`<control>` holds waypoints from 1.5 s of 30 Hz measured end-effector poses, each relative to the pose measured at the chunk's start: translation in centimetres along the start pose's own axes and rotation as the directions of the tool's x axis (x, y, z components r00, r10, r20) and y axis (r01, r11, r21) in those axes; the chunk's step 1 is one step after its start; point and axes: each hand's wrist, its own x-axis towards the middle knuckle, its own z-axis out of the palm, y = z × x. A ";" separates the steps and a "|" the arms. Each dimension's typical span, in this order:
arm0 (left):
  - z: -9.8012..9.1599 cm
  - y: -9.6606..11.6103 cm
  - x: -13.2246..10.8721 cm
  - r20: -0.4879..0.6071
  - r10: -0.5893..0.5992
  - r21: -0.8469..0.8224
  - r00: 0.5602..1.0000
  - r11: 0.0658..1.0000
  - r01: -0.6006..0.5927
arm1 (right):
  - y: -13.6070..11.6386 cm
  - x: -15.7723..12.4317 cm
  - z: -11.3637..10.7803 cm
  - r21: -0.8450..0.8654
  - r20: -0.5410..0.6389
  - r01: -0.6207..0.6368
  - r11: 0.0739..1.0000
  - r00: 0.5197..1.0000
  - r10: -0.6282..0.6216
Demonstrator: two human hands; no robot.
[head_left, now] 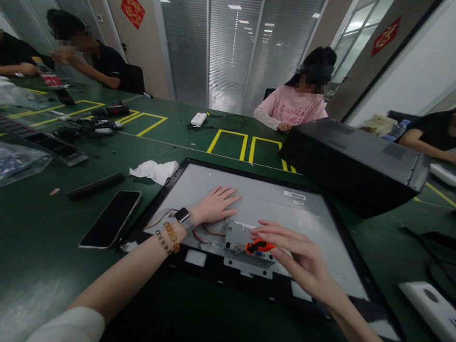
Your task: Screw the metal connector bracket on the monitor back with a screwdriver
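Note:
A monitor panel [265, 194] lies on the green table with its grey metal back upward and a black frame around it. Flat on that metal back rests my left hand [216, 205], fingers spread, with a watch and beads at the wrist. My right hand [296, 249] grips an orange and black screwdriver [259, 246] between thumb and fingers. The screwdriver's thin shaft points left, against or close to the side of a small metal bracket box [233, 235] with ports; whether the tip touches a screw I cannot make out. Coloured wires [203, 235] run from the box leftward.
A black phone [111, 220], a dark bar [96, 186] and crumpled tissue [154, 171] lie left of the panel. A large black casing [354, 159] stands behind it at right. A white device [434, 318] is at far right. Several people sit around the table.

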 end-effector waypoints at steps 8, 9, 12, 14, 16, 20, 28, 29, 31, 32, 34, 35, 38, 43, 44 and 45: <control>0.0 0.0 0.0 -0.003 -0.001 -0.006 1.000 1.000 0.001 | -0.1 -0.2 -0.2 -0.037 -0.009 -0.058 0.998 0.998 0.058; 0.0 0.0 0.0 -0.003 0.001 -0.007 1.000 1.000 -0.001 | -0.2 -0.2 -0.3 -0.036 0.000 -0.062 0.997 0.998 0.062; 0.0 0.0 0.0 0.003 0.004 -0.004 1.000 1.000 -0.004 | -0.4 -0.1 -0.3 -0.011 0.029 -0.064 0.998 0.998 0.064; -0.1 0.0 0.0 0.008 0.002 0.002 1.000 1.000 -0.002 | -0.3 -0.1 -0.3 0.003 0.037 -0.068 0.998 0.997 0.068; -0.2 0.1 0.0 0.007 -0.002 0.009 1.000 1.000 0.002 | -0.1 -0.1 -0.2 0.003 0.031 -0.063 0.998 0.998 0.063; -0.1 0.1 -0.1 0.008 -0.004 0.010 1.000 1.000 0.004 | 0.3 -0.3 -0.1 0.018 -0.018 -0.032 0.999 0.999 0.032; -0.1 0.2 0.0 0.006 -0.003 0.026 1.000 1.000 0.003 | -0.2 -0.2 -0.3 0.013 0.027 -0.082 0.997 0.996 0.082; -0.1 0.2 0.0 0.007 -0.005 0.025 1.000 1.000 0.005 | -0.2 -0.2 -0.3 0.010 0.028 -0.083 0.996 0.996 0.083; -0.2 0.2 0.0 0.007 -0.006 0.022 1.000 1.000 0.006 | -0.2 -0.1 -0.3 0.000 0.017 -0.083 0.997 0.996 0.083; -0.2 0.2 0.0 0.007 -0.005 0.019 1.000 1.000 0.005 | -0.2 -0.1 -0.2 -0.003 0.005 -0.080 0.997 0.997 0.080; -0.2 0.2 0.0 0.003 0.000 0.017 1.000 1.000 0.000 | 0.1 -0.1 0.0 -0.002 -0.027 -0.056 0.998 0.998 0.056; -0.2 0.2 0.0 0.002 0.002 0.020 1.000 1.000 -0.002 | 0.2 -0.1 0.0 0.005 -0.044 -0.042 0.999 0.998 0.042; -0.2 0.2 -0.1 0.001 0.004 0.031 1.000 1.000 -0.005 | 0.7 -0.2 0.2 0.026 -0.095 -0.025 0.999 0.995 0.028; -0.1 0.1 0.0 -0.005 0.000 0.030 1.000 1.000 0.000 | 1.0 -0.2 0.3 0.021 -0.137 -0.023 1.000 0.990 0.026; -0.1 0.1 0.0 -0.005 0.001 0.029 1.000 1.000 -0.001 | 1.0 -0.2 0.2 0.017 -0.137 -0.017 1.000 0.990 0.019; 0.0 0.1 0.0 -0.006 0.002 0.029 1.000 1.000 -0.002 | 1.0 -0.2 0.2 0.011 -0.136 -0.012 1.000 0.991 0.014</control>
